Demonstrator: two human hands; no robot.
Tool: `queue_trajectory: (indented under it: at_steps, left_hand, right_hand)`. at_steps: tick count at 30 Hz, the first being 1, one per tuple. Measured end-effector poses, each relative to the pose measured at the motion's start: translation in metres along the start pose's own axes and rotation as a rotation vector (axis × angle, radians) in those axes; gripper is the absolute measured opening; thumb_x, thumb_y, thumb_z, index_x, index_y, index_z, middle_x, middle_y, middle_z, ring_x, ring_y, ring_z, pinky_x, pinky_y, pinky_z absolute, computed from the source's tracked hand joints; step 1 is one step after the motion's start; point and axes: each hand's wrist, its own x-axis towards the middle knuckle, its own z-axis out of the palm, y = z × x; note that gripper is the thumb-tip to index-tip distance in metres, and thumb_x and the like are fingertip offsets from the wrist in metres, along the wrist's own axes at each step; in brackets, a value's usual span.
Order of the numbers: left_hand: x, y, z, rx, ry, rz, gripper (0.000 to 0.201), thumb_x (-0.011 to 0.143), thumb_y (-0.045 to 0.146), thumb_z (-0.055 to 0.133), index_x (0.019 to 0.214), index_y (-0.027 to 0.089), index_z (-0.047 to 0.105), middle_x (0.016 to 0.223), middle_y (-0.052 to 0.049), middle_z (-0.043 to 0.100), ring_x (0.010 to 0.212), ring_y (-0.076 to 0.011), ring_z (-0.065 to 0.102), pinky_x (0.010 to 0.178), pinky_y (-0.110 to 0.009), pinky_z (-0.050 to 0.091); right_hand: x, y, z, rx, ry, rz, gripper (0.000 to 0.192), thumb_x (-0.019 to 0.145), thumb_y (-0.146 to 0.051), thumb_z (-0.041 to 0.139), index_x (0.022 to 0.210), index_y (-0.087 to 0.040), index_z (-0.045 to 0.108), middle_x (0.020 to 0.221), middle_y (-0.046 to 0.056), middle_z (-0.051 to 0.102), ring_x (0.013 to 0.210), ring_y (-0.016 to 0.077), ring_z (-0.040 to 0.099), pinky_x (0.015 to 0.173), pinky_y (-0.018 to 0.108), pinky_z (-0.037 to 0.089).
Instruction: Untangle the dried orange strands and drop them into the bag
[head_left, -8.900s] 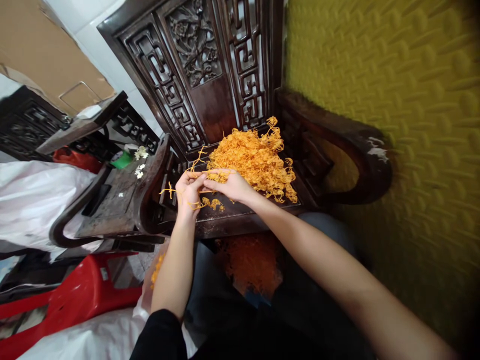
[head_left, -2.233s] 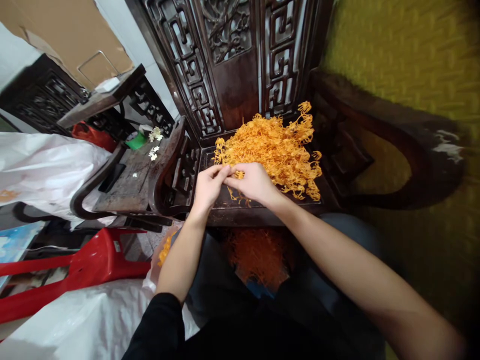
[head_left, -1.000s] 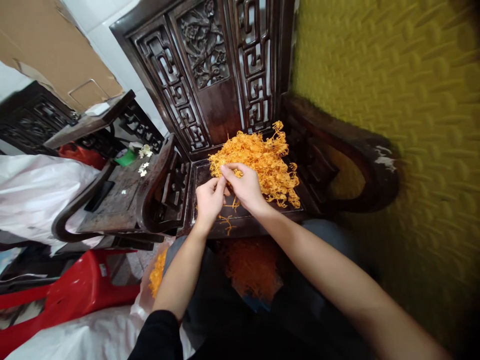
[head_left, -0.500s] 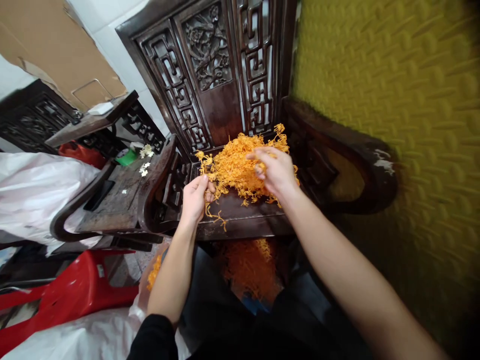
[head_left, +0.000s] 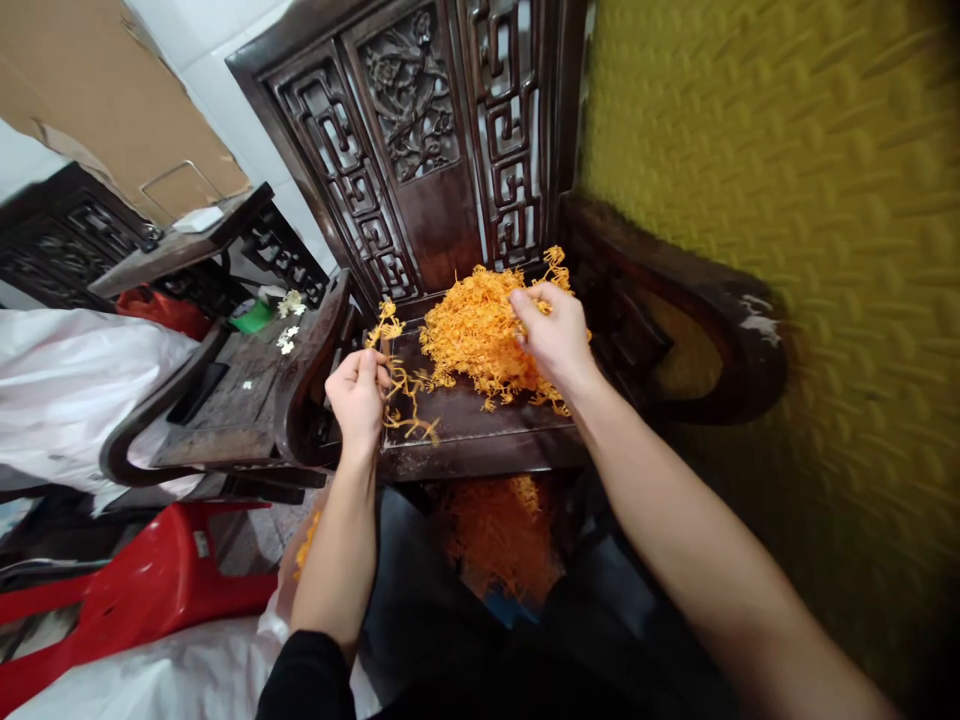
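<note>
A heap of orange, thin, branching sprigs (head_left: 476, 325) lies on the dark wooden chair seat (head_left: 450, 405). My left hand (head_left: 355, 392) is left of the heap, thumb and fingers pinched on a few orange sprigs (head_left: 409, 390) that stick out above and dangle below it. At the heap's right side, my right hand (head_left: 556, 338) is closed, thumb against fingers. Orange shows around those fingertips, but whether they grip a sprig is unclear.
The chair's carved back (head_left: 442, 220) rises behind the heap and its curved armrest (head_left: 750, 370) stands right, by a yellow textured surface (head_left: 787, 150). More orange pieces (head_left: 499, 530) lie below the seat. A second wooden chair (head_left: 232, 420) and red plastic stool (head_left: 150, 580) are left.
My left hand has moved left, away from the heap, drawing orange sprigs with it. My right hand stays over the heap's right side, its fingers drawn closer together.
</note>
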Motion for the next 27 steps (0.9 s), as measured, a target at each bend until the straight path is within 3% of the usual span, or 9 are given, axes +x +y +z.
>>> queue_trajectory:
  at_steps: [3,5,7,12,15,19,23,25,27]
  left_hand:
    - [-0.004,-0.002,0.002,0.148,-0.144,0.015,0.035,0.092,0.050,0.061,0.089,0.017,0.073,0.058,0.002,0.060,0.041,-0.0076,0.042,0.043,-0.021,0.030]
    - [-0.011,-0.002,0.007,0.257,-0.197,0.085,0.035,0.095,0.049,0.059,0.094,0.018,0.076,0.062,0.001,0.064,0.045,-0.0087,0.047,0.047,-0.021,0.035]
    - [-0.017,0.000,0.013,0.330,-0.210,0.160,0.035,0.096,0.047,0.057,0.095,0.019,0.077,0.063,0.001,0.066,0.049,-0.0097,0.052,0.052,-0.021,0.038]
    - [-0.023,0.004,0.020,0.391,-0.259,0.248,0.033,0.099,0.042,0.053,0.094,0.019,0.076,0.065,-0.001,0.068,0.052,-0.0106,0.055,0.058,-0.022,0.042]
    - [-0.023,0.005,0.024,0.399,-0.264,0.300,0.033,0.099,0.040,0.053,0.087,0.018,0.075,0.060,0.000,0.065,0.050,-0.0104,0.053,0.056,-0.022,0.041]
    - [-0.018,0.004,0.023,0.345,-0.208,0.314,0.034,0.097,0.041,0.057,0.077,0.018,0.073,0.052,0.002,0.056,0.046,-0.0096,0.048,0.053,-0.023,0.037]
    - [-0.011,0.006,0.009,0.205,-0.072,0.252,0.034,0.097,0.043,0.058,0.078,0.018,0.071,0.049,0.004,0.049,0.042,-0.0079,0.042,0.046,-0.022,0.031]
    - [-0.011,0.007,0.004,0.267,-0.146,0.293,0.032,0.097,0.041,0.058,0.082,0.017,0.073,0.050,0.004,0.051,0.043,-0.0078,0.044,0.047,-0.021,0.032]
    - [-0.013,0.008,0.004,0.372,-0.302,0.394,0.030,0.099,0.037,0.057,0.086,0.016,0.075,0.053,0.002,0.057,0.046,-0.0084,0.050,0.051,-0.021,0.038]
  right_hand:
    - [-0.009,-0.005,0.003,0.238,-0.204,0.218,0.024,0.080,-0.041,0.076,0.090,-0.020,0.070,0.078,0.002,0.070,0.050,0.0088,0.048,0.046,0.023,0.035]
    - [-0.022,-0.008,0.012,0.300,-0.342,0.270,0.030,0.079,-0.040,0.077,0.102,-0.021,0.073,0.072,0.000,0.066,0.046,0.0063,0.041,0.041,0.020,0.027]
    - [-0.033,-0.008,0.022,0.301,-0.382,0.313,0.036,0.077,-0.045,0.080,0.103,-0.021,0.075,0.064,-0.003,0.058,0.042,0.0048,0.035,0.038,0.018,0.020]
    - [-0.044,-0.003,0.040,0.305,-0.343,0.422,0.050,0.066,-0.061,0.085,0.087,-0.019,0.071,0.056,-0.006,0.046,0.039,0.0045,0.033,0.034,0.019,0.015]
    - [-0.045,0.002,0.050,0.367,-0.308,0.407,0.048,0.064,-0.059,0.086,0.081,-0.019,0.067,0.055,-0.008,0.042,0.039,0.0039,0.031,0.034,0.019,0.016]
    - [-0.029,0.007,0.049,0.406,-0.080,0.371,0.036,0.072,-0.046,0.083,0.077,-0.019,0.060,0.058,-0.008,0.046,0.040,0.0038,0.034,0.034,0.019,0.021]
    - [0.004,0.008,0.018,0.460,0.199,0.445,0.022,0.081,-0.032,0.074,0.082,-0.020,0.056,0.062,-0.006,0.054,0.041,0.0033,0.036,0.034,0.016,0.019]
    - [0.010,0.006,0.003,0.423,0.105,0.458,0.015,0.081,-0.025,0.069,0.093,-0.019,0.061,0.069,-0.002,0.063,0.041,0.0040,0.040,0.033,0.015,0.019]
    - [0.002,0.001,-0.004,0.392,-0.085,0.470,0.026,0.080,-0.021,0.069,0.106,-0.020,0.065,0.073,-0.001,0.067,0.040,0.0044,0.040,0.033,0.015,0.017]
